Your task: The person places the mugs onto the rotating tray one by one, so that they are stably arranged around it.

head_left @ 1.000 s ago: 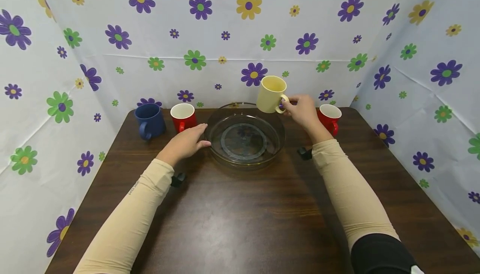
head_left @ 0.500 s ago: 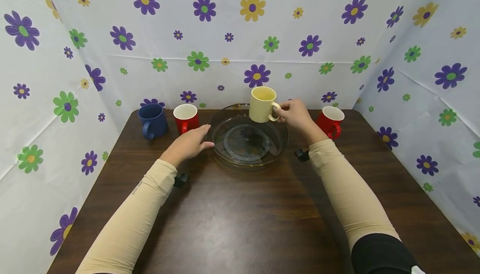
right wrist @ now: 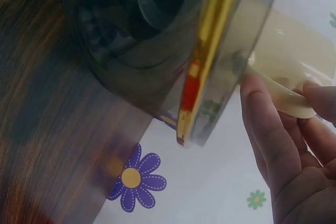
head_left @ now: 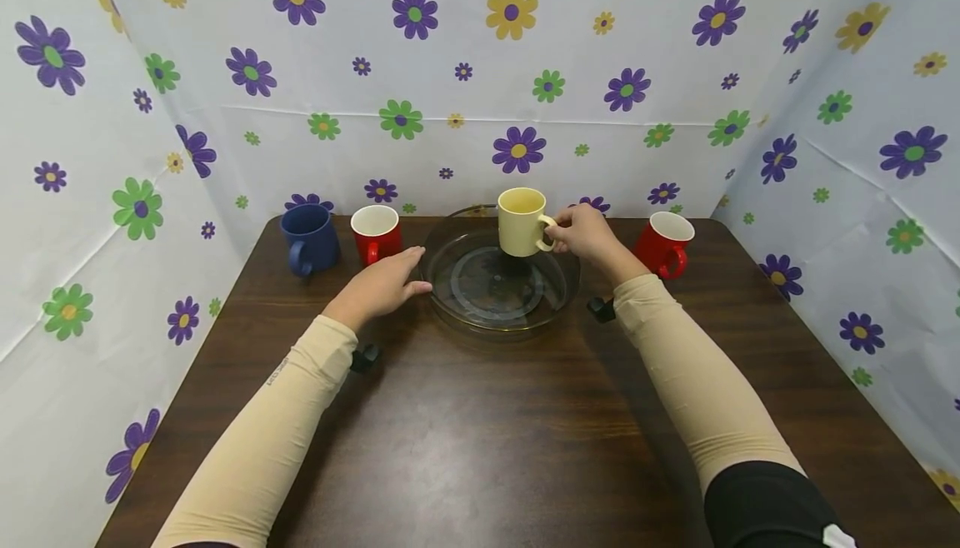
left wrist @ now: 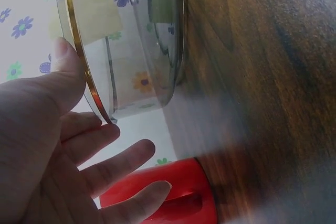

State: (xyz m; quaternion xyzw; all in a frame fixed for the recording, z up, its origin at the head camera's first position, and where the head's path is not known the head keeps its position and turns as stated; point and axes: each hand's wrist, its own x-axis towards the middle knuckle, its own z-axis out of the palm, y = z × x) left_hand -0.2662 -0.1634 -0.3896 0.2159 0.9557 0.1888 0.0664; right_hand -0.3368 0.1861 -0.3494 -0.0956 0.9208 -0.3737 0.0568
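Note:
A pale yellow mug (head_left: pixel 521 223) is held upright over the back of a clear, dark-tinted glass bowl (head_left: pixel 489 321). My right hand (head_left: pixel 591 236) pinches its handle between thumb and fingers, as the right wrist view shows with the handle (right wrist: pixel 289 100) up close. The bowl stands on the table and has a gold-coloured rim line (left wrist: pixel 79 51). At the bowl's left side, my left hand (head_left: pixel 378 288) touches the rim with thumb and forefinger, its other fingers spread. Just behind that hand is a red mug (head_left: pixel 377 240) with a white inside.
On the dark wooden table (head_left: pixel 465 431), a blue mug (head_left: pixel 311 238) stands at the back left. Another red mug (head_left: pixel 663 245) is at the back right, beyond my right forearm. A flower-patterned cloth (head_left: pixel 450 32) hangs behind the table and along both sides.
My right hand has brought the yellow mug down and to the left, over the bowl. The left hand has stayed at the bowl's rim. The head view has shifted slightly.

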